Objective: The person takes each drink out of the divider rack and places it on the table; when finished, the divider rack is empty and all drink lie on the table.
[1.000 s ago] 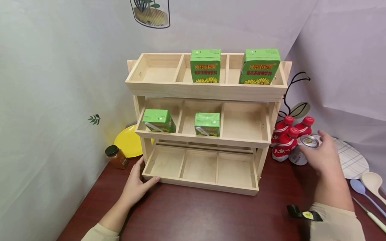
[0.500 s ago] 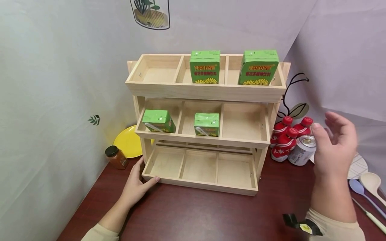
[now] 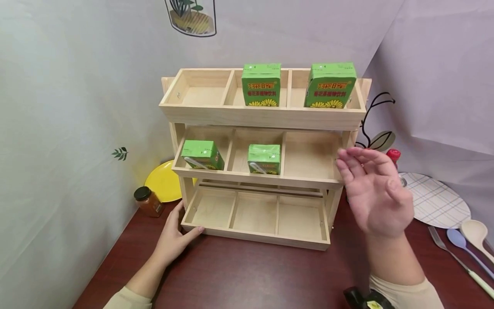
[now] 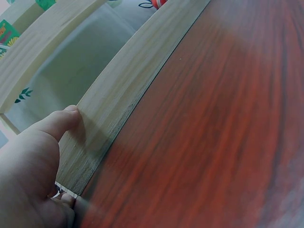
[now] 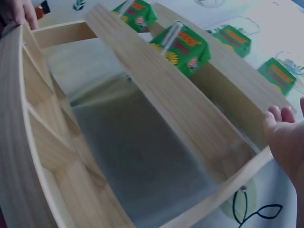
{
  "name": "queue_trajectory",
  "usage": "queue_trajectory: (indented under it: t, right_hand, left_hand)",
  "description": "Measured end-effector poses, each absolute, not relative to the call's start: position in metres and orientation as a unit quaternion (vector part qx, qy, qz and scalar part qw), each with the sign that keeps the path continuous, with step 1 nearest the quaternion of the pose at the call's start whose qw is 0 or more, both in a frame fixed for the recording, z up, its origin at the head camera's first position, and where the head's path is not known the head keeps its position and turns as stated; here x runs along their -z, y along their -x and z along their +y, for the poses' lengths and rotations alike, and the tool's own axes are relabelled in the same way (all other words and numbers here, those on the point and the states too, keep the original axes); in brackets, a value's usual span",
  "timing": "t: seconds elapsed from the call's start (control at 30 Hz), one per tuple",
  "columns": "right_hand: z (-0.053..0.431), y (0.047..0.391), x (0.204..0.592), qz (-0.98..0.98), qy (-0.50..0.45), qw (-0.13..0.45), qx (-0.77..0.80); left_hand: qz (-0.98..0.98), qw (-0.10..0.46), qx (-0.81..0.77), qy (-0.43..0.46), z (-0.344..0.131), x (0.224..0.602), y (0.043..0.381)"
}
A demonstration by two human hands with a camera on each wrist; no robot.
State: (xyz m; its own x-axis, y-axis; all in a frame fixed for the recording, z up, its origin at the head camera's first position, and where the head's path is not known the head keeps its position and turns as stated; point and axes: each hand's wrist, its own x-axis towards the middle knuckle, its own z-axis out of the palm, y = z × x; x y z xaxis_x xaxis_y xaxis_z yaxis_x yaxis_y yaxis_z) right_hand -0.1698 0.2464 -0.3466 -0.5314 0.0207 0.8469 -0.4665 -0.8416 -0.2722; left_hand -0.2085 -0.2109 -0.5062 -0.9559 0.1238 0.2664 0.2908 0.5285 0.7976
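Left hand (image 3: 173, 239): grips shelf (image 3: 251, 178) at lower corner; steady hold advisable. Right hand (image 3: 378, 197): empty, fingers loose; best clear of cartons (image 3: 264, 157).

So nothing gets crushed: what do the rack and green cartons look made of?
Rack: pale wood, apparently unvarnished and matt; grain shows along its front boards. Green cartons: probably coated paperboard; printed faces and flat, seamed tops suggest it, though any lining is hidden.
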Motion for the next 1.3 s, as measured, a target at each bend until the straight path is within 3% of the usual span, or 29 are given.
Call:
queue_trajectory:
  t: [0.23, 0.83, 1.03, 1.3]
  right_hand:
    - [0.235, 0.177, 0.356, -0.293, -0.471, 0.142, -0.82]
    - [0.205, 0.175, 0.346, -0.52, -0.397, 0.235, -0.718]
    - [0.182, 0.173, 0.334, -0.625, -0.33, 0.237, -0.666]
    - [0.152, 0.172, 0.325, -0.683, -0.269, 0.352, -0.58]
  left_hand:
    - [-0.87, 0.09, 0.47, 0.119, -0.211, 0.506, 0.209]
    - [-0.861, 0.079, 0.487, 0.122, -0.212, 0.507, 0.21]
    - [-0.864, 0.086, 0.483, 0.115, -0.216, 0.506, 0.208]
    - [-0.859, 0.084, 0.488, 0.125, -0.211, 0.505, 0.209]
